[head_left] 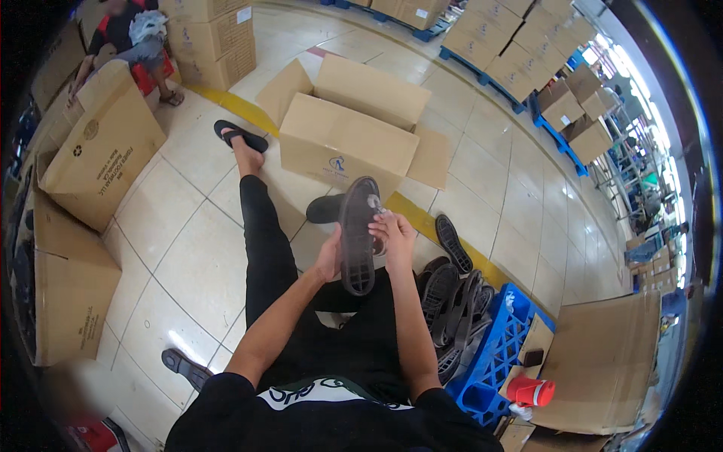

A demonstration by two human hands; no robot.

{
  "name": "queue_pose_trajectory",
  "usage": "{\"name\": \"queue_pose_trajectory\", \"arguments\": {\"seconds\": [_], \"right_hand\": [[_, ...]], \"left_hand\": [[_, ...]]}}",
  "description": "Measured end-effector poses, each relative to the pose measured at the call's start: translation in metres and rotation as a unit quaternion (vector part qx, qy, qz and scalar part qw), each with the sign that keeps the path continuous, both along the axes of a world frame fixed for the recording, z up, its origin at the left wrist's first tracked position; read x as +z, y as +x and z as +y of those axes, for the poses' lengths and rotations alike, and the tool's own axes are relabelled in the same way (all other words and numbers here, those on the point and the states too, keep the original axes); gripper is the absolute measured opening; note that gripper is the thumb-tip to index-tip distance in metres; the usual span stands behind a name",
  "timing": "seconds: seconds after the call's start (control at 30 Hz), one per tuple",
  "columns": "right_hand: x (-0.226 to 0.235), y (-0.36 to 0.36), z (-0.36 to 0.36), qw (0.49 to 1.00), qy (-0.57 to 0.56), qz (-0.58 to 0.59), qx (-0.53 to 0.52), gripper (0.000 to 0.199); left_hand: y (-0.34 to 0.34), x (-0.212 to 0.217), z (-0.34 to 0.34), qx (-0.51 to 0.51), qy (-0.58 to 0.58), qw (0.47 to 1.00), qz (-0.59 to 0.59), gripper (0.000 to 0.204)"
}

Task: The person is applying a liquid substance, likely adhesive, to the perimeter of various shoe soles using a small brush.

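Observation:
My left hand (329,256) holds a dark brown shoe sole (358,245) upright above my lap, fingers behind its left edge. The sole's lower part shows a grid of hollows. At its right edge, my right hand (396,235) is closed, thumb and fingers pinched around a small whitish scrap (374,202) that lies against the sole's upper part. What the scrap is made of, I cannot tell. Behind the sole, a dark sandal shape (324,209) shows in part. Several dark sandals (452,297) lie in a pile to the right of my right forearm.
An opened cardboard box (346,135) stands ahead of me. More cartons (105,151) are at the left, near a seated person (135,41). At the right are a blue plastic pallet (501,331), a red jug (529,391) and a large carton (602,361). A single sandal (453,242) lies by the yellow line.

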State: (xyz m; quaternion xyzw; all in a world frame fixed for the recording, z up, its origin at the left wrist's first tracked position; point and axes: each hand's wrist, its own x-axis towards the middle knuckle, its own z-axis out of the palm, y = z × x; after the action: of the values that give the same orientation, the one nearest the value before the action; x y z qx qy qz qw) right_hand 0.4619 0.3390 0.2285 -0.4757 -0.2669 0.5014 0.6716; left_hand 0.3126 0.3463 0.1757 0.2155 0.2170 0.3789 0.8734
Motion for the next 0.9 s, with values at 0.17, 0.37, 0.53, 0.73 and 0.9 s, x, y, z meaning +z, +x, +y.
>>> {"name": "queue_pose_trajectory", "arguments": {"seconds": [0.17,0.37,0.53,0.73,0.9], "right_hand": [[0.007,-0.007,0.011,0.997,0.052,-0.039,-0.051,0.023],[0.012,-0.014,0.022,0.993,0.055,-0.078,-0.069,0.023],[0.007,-0.014,0.029,0.991,0.057,-0.082,-0.086,0.024],[0.001,-0.007,0.030,0.988,0.071,-0.102,-0.094,0.024],[0.006,0.003,0.026,0.966,0.026,-0.257,-0.032,0.024]], "left_hand": [[0.005,0.022,-0.009,-0.028,0.001,1.000,-0.005,0.067],[0.005,0.009,-0.009,-0.019,0.006,1.000,-0.019,0.067],[0.009,0.004,-0.009,-0.002,0.019,1.000,0.004,0.066],[0.007,0.007,-0.011,-0.035,0.028,0.999,0.009,0.065],[0.003,-0.002,-0.007,-0.038,0.050,0.998,-0.008,0.065]]}}
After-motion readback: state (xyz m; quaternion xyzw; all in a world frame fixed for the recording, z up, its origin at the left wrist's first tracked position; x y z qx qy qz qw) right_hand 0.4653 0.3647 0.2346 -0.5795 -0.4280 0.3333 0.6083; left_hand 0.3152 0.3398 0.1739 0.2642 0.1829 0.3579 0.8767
